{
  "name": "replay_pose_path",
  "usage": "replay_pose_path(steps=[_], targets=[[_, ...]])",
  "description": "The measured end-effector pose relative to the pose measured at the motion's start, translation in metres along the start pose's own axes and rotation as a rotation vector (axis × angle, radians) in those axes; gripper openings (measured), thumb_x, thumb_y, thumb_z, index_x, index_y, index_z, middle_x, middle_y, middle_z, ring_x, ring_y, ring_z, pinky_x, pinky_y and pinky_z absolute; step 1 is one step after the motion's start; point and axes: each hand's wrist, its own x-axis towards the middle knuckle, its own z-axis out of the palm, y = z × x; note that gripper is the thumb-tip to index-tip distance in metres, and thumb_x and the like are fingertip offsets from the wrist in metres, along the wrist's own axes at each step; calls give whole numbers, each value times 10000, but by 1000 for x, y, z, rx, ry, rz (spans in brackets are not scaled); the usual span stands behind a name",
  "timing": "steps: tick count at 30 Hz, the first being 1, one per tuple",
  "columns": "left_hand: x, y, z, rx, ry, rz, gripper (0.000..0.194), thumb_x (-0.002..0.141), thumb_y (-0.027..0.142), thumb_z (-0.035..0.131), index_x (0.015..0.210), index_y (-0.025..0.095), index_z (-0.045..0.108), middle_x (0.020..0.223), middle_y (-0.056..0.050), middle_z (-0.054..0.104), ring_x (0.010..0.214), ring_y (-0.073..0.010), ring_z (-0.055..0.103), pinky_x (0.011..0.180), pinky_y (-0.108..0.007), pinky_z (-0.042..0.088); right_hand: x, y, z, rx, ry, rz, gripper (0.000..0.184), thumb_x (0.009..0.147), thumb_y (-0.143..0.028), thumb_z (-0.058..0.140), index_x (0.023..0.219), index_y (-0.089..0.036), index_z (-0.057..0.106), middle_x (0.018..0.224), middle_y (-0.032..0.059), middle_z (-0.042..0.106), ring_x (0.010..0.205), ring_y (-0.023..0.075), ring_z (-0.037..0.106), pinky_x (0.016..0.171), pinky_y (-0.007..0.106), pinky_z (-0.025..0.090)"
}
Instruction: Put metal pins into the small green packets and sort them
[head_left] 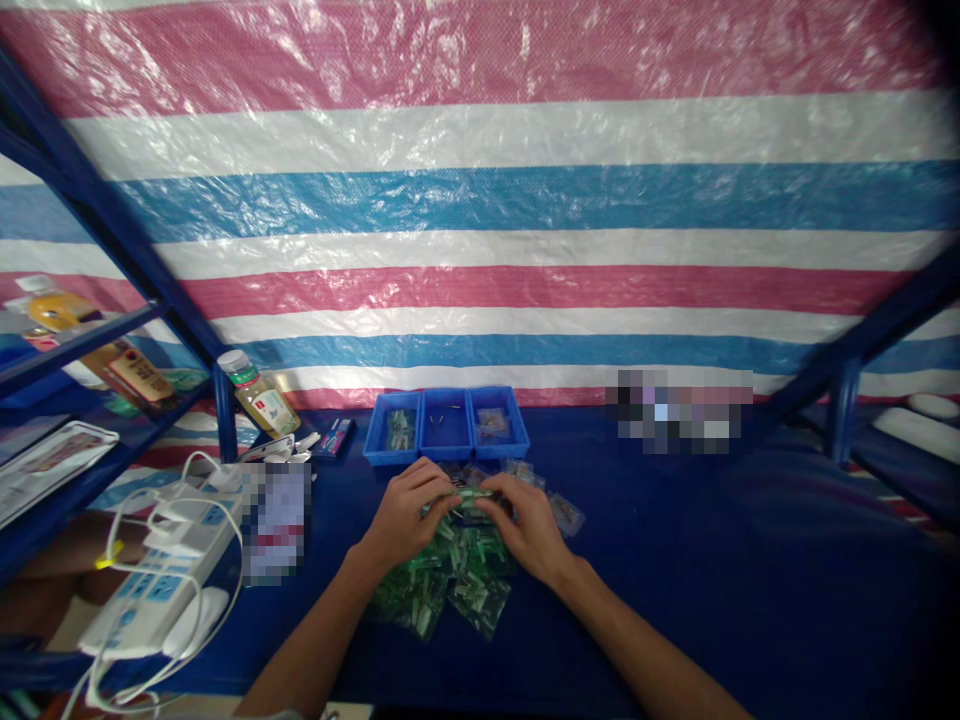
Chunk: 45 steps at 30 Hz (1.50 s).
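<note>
Above a pile of green plastic packets (427, 585), my left hand (411, 512) and my right hand (531, 522) face each other. Between thumbs and fingertips they pinch a small greenish clear packet (469, 494), one end in each hand. What lies inside it is too small to make out. Several clear packets with brownish contents (566, 514) lie behind and beside my right hand. Just beyond my hands stand three joined blue bins: the left bin (375, 430) has green packets, the middle bin (448, 440) a few thin small pieces, the right bin (517, 435) clear packets.
On the left of the blue table (675, 580) are a white power strip (142, 590) with tangled cables, a drink bottle (259, 395) and a small dark box (334, 438). Another person's arm (75, 555) shows at far left. Blue frame posts (844, 410) flank a striped sheet (525, 200).
</note>
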Motion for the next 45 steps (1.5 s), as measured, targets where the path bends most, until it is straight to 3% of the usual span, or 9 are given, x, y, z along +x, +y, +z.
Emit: replay_pose_path(steps=[5,12,16,20,24,33,38,42,45], targets=[[2,2,-1,2,-31,-7,92,979,220,624,977,162,695,913,-84,699,893,-202,609,814,-348,499,1,-1,-1,4,24,-36,173,1026,-284,568,896,-205,651,753,13,645,669,172,599,637,273,435],[-1,2,2,-9,-55,-44,167,980,259,636,1113,170,685,953,-80,715,882,-185,640,790,-308,531,2,-1,-3,14,18,-50,225,1033,-317,561,860,-205,650,739,21,642,665,173,590,630,281,441],[-4,-1,5,2,-27,-104,154,990,250,619,1121,182,663,983,-59,714,807,-146,637,753,-272,523,0,-1,-1,28,-3,-12,127,1009,-326,599,1017,-212,654,774,17,657,647,170,598,598,273,461],[-6,-5,6,19,57,-125,119,978,264,642,1059,179,662,949,-43,702,739,-126,620,719,-258,509,0,-3,-2,89,29,-8,309,992,-262,603,1294,-233,545,927,34,662,683,164,614,624,278,508],[-4,-4,4,1,69,-87,94,990,227,619,1042,180,683,871,-40,689,791,-146,628,748,-265,509,2,-4,-3,90,92,-116,234,1014,-150,478,1195,-242,595,1123,96,596,862,182,633,708,301,537],[-2,-1,6,-55,-8,-126,162,996,244,610,1114,182,701,923,-64,697,861,-170,632,799,-288,512,0,8,2,-29,89,-207,363,934,-60,520,1181,-277,673,1145,84,544,970,196,607,736,310,536],[0,2,1,-43,-69,-88,208,1015,282,576,1141,172,699,938,-77,699,892,-190,615,811,-316,501,0,6,-2,-24,79,-174,242,950,-122,581,1114,-250,703,1162,95,568,1001,216,608,795,347,540],[1,3,-1,-31,-103,-46,277,956,366,674,1149,168,693,991,-92,699,941,-218,594,848,-360,497,3,2,-3,21,71,-122,126,992,-198,601,1056,-234,703,1079,88,644,970,223,632,832,371,534],[1,2,1,27,-73,-23,198,969,322,658,1094,182,721,960,-87,684,934,-213,578,847,-367,492,4,2,-2,30,53,-120,85,1002,-245,613,1000,-227,696,981,75,691,937,234,646,834,383,525]])
